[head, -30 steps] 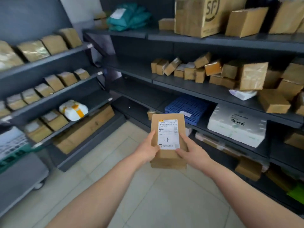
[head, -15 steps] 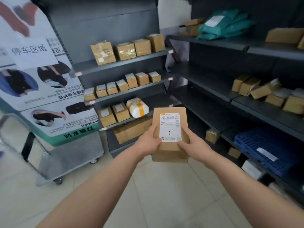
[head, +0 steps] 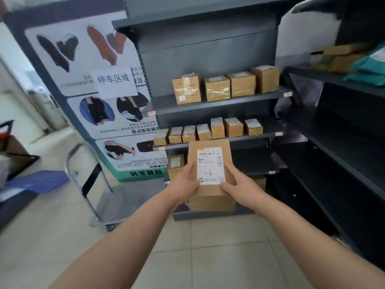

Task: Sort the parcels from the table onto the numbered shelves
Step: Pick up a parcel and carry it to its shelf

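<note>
Shelf unit [head: 218, 102] now dead ahead instead of side rack [head: 333, 130]; left hand [head: 183, 182] and right hand [head: 239, 184] grip parcel [head: 210, 197] marked 1-6 before it, placement likely next

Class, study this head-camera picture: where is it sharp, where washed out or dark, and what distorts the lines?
Head view: the box, gripped by left hand and right hand, is sharp, its handwritten 1-6 readable; the far-left background is washed out; the right-side shelves sit in shadow; the wide lens bows straight shelf edges.
</note>
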`<act>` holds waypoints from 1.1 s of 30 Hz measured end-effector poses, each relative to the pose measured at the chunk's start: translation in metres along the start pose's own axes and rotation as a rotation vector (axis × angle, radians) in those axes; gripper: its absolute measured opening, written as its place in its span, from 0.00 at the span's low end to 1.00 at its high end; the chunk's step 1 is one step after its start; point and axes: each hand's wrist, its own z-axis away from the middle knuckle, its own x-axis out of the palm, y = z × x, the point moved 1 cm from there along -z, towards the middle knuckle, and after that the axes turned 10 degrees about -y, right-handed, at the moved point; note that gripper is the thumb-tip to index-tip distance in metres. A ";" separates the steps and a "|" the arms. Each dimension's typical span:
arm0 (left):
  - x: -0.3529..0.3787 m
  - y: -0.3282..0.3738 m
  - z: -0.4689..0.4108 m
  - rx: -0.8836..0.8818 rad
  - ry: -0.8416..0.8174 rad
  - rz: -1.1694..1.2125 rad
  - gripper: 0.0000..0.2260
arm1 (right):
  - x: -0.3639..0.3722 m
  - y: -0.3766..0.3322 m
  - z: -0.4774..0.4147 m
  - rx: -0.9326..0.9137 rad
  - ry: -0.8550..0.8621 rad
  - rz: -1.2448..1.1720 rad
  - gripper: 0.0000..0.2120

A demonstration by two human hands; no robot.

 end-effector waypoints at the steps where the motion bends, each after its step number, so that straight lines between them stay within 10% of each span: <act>1: -0.007 0.000 -0.007 -0.018 0.025 -0.002 0.32 | -0.001 -0.005 -0.013 -0.020 -0.023 -0.008 0.33; 33: -0.375 0.011 -0.349 0.200 0.283 0.045 0.30 | -0.039 -0.241 -0.479 -0.317 0.082 -0.052 0.32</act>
